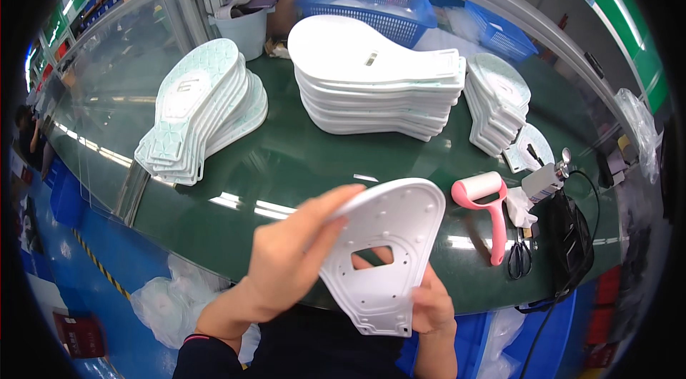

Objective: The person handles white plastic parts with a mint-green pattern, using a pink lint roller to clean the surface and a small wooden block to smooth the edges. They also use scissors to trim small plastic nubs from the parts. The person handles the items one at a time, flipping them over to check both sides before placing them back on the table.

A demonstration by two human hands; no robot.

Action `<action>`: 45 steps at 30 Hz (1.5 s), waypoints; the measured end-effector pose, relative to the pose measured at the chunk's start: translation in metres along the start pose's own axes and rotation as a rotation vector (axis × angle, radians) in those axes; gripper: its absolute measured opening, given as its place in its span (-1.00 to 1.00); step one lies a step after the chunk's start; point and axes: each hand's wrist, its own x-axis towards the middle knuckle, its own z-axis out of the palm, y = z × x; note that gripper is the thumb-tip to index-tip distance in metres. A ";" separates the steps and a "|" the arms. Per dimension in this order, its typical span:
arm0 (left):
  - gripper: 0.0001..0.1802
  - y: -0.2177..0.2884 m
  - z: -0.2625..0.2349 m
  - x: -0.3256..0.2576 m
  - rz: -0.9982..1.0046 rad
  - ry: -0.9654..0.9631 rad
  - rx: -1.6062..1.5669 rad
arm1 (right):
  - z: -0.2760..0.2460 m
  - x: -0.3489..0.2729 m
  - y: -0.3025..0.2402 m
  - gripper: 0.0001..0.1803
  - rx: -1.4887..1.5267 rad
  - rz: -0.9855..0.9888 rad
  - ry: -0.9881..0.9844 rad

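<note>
Between my two hands is a white moulded plastic panel (379, 229), rounded at the top and narrower below, with a rectangular cutout and small raised dots. My left hand (289, 254) grips its upper left edge, fingers behind it and thumb on the near side. At its lower right edge my right hand (432, 300) is closed on it; some of those fingers show through the cutout. The panel is tilted up above the table's near edge. Beyond it stand a tall stack of white panels (379, 79), a left stack with pale green patterning (193, 100) and a smaller right stack (496, 96).
On the dark green table (321, 164) lie a pink-handled lint roller (493, 214), scissors (520, 259), a crumpled white tissue (520, 207), a boxy metal device (544, 180) and a black bag (572, 239). Behind are a blue basket (368, 3) and a grey bin (244, 28).
</note>
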 end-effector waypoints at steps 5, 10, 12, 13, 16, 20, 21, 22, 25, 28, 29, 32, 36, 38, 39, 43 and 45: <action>-0.70 -0.012 -0.028 0.034 -0.226 0.109 -0.401 | -0.011 -0.017 -0.013 -0.35 -0.489 0.248 -0.035; -0.68 -0.028 -0.061 0.062 -0.109 0.232 -0.548 | 0.005 -0.003 -0.045 -0.61 -0.764 0.148 0.279; -0.70 -0.042 -0.073 0.076 0.027 0.238 -0.499 | 0.011 0.007 -0.067 -0.64 -1.040 -0.046 0.352; -0.75 -0.046 -0.074 0.085 0.019 0.294 -0.505 | 0.017 0.015 -0.077 -0.61 -1.068 -0.175 0.335; -0.77 -0.042 -0.069 0.115 0.004 0.208 -0.795 | 0.025 0.035 -0.109 -0.48 -1.411 -0.599 0.210; -0.73 -0.060 -0.067 0.133 -0.181 0.112 -0.840 | 0.041 0.057 -0.124 -0.51 -1.496 -0.915 0.249; -0.73 -0.062 -0.066 0.137 -0.142 0.098 -0.840 | 0.042 0.063 -0.129 -0.50 -1.586 -0.991 0.256; -0.73 -0.067 -0.064 0.144 -0.107 0.085 -0.843 | 0.042 0.071 -0.133 -0.49 -1.678 -1.061 0.264; -0.70 -0.086 -0.068 0.170 -0.087 0.158 -0.823 | 0.044 0.099 -0.149 -0.47 -1.756 -1.166 0.231; -0.52 -0.098 -0.064 0.195 -0.055 0.187 -0.526 | 0.031 0.120 -0.157 -0.44 -1.851 -1.074 0.254; -0.52 -0.104 -0.060 0.198 -0.112 0.225 -0.385 | 0.027 0.124 -0.158 -0.43 -1.901 -1.013 0.277; -0.44 -0.130 -0.055 0.190 -0.124 0.217 -0.137 | 0.021 0.119 -0.150 -0.38 -1.957 -0.977 0.337; -0.26 -0.154 -0.021 0.179 -0.357 0.201 -0.492 | 0.009 0.117 -0.133 -0.46 -1.896 -0.899 0.325; -0.22 -0.146 -0.007 0.183 -0.383 0.224 -0.572 | 0.005 0.119 -0.128 -0.40 -1.925 -0.869 0.349; -0.21 -0.132 0.000 0.186 -0.398 0.255 -0.570 | 0.001 0.122 -0.128 -0.39 -1.906 -0.881 0.372; -0.13 -0.127 -0.004 0.209 -0.295 0.313 -0.226 | -0.005 0.131 -0.129 -0.37 -1.922 -0.909 0.375; -0.11 -0.133 -0.010 0.215 -0.213 0.265 -0.077 | -0.003 0.132 -0.127 -0.37 -1.927 -0.903 0.369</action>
